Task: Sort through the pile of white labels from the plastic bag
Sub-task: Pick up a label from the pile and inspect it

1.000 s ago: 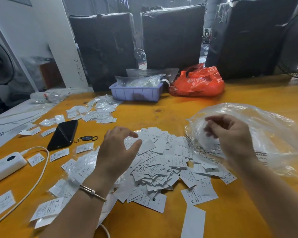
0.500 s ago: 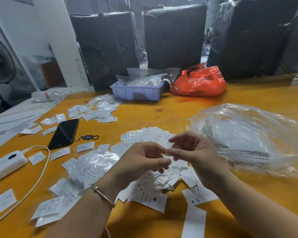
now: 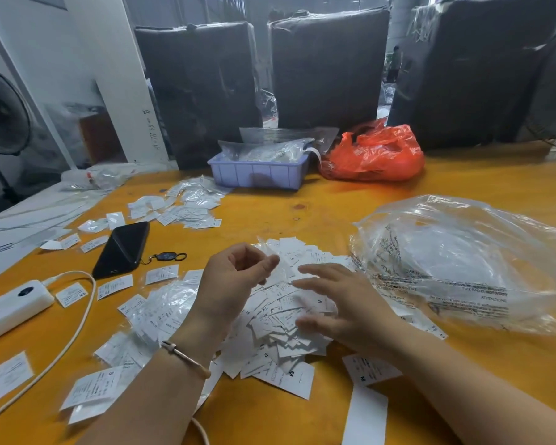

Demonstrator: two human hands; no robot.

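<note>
A pile of small white size labels (image 3: 280,335) lies on the orange table (image 3: 302,213), right in front of me. To its right a large, crumpled clear plastic bag (image 3: 463,261) rests on the table. My left hand (image 3: 235,284) hovers over the pile's left side with its fingers curled, and thumb and fingertips pinch a small translucent label piece (image 3: 275,256). My right hand (image 3: 344,303) is spread flat with straight fingers over the pile's right side, slightly blurred. It covers some of the labels.
Clear sleeves of labels (image 3: 148,313) lie left of the pile, and more packets (image 3: 190,207) farther back. A black phone (image 3: 122,248), a key fob (image 3: 167,256) and a white power bank (image 3: 10,303) with its cable sit at the left. A lilac basket (image 3: 257,171) and a red bag (image 3: 376,152) stand behind.
My right hand left the bag, met the left hand above the pile, then dropped flat onto the labels. My left hand rose with the pinched piece.
</note>
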